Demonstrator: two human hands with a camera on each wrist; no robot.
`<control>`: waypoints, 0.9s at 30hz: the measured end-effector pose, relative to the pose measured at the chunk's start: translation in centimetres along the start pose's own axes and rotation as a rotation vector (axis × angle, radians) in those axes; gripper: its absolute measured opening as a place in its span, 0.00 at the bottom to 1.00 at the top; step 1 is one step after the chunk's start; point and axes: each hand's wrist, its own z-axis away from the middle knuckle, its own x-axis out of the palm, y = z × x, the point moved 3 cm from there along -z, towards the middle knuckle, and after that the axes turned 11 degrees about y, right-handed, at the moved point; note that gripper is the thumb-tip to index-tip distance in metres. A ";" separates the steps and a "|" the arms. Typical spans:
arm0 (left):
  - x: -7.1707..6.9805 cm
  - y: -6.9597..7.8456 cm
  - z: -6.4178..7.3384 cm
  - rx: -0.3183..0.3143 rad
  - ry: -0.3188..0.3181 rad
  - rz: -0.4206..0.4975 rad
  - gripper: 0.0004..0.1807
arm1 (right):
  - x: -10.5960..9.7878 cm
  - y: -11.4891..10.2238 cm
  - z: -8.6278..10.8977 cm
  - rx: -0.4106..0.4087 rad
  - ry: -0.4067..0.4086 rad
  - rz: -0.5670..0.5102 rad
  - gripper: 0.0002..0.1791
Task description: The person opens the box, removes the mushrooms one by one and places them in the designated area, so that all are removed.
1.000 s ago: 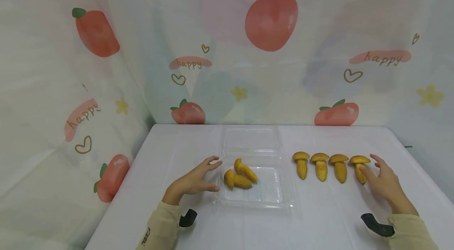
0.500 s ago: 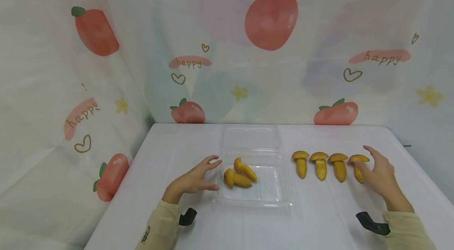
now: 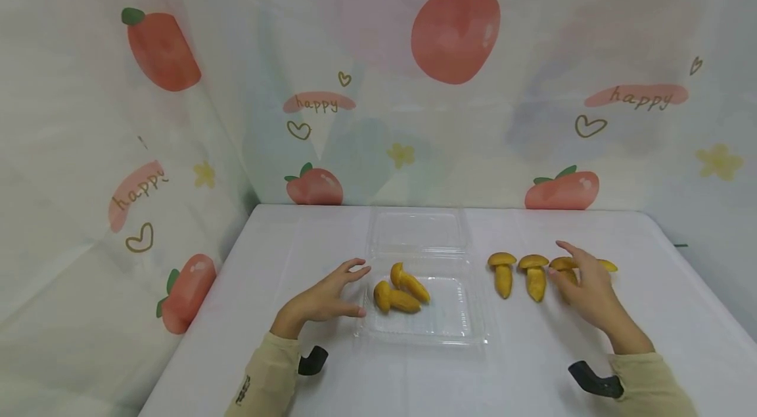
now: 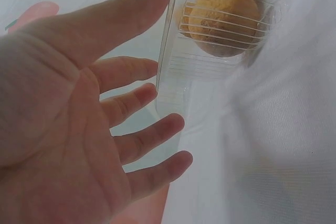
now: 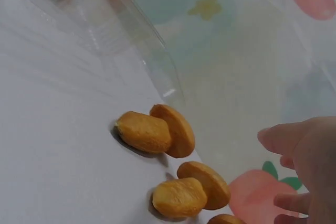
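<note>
Two yellow-brown mushrooms (image 3: 402, 295) lie in the left part of a clear plastic box (image 3: 452, 328) whose lid (image 3: 417, 232) is folded back behind it. At the box's left side is my left hand (image 3: 319, 299), fingers spread and fingertips right at the wall (image 4: 165, 56) in the left wrist view. Several more mushrooms (image 3: 503, 276) stand in a row to the right of the box, caps toward the back. My right hand (image 3: 591, 292) is over the right part of that row, fingers loosely extended, partly covering two of them. In the right wrist view, the nearest mushrooms (image 5: 191, 192) lie apart from the fingers.
White cloth covers the table (image 3: 532, 371). Behind and to the left rises a fabric backdrop (image 3: 367, 43) printed with red fruit and lettering. A black strap end sticks out from each sleeve (image 3: 266, 371).
My right hand has moved left from the rightmost mushroom to over the one beside it, after first rising slightly. My left hand and the box have stayed in place.
</note>
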 end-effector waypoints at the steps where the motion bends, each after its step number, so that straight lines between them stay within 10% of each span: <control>1: 0.0 0.0 0.0 -0.003 -0.001 0.000 0.46 | 0.3 -0.4 0.1 -0.014 -0.012 -0.010 0.32; 27: -0.1 0.1 0.2 0.013 -0.001 0.001 0.46 | 5.4 -10.3 2.2 -0.142 -0.234 -0.161 0.31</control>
